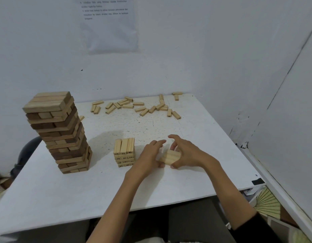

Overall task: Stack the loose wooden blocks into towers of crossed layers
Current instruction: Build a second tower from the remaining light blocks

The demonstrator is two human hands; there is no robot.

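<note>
The tall tower (pixel 58 132) at the near left mixed pale tan blocks with dark brown ones in uneven bands. The small tower (pixel 124 152) to its right was light yellowish wood, with black numbers stamped on its block ends. The grouped blocks (pixel 170 156) further right showed the same pale wood with fine lengthwise grain lines. The loose blocks (pixel 134 106) at the far side were pale yellow too. The table (pixel 81 190) was white, flecked with dark specks toward the far middle. A black sleeve (pixel 256 228) showed at the near right, beside a cloth (pixel 267 202) patterned with cream fans ribbed in dark lines.
</note>
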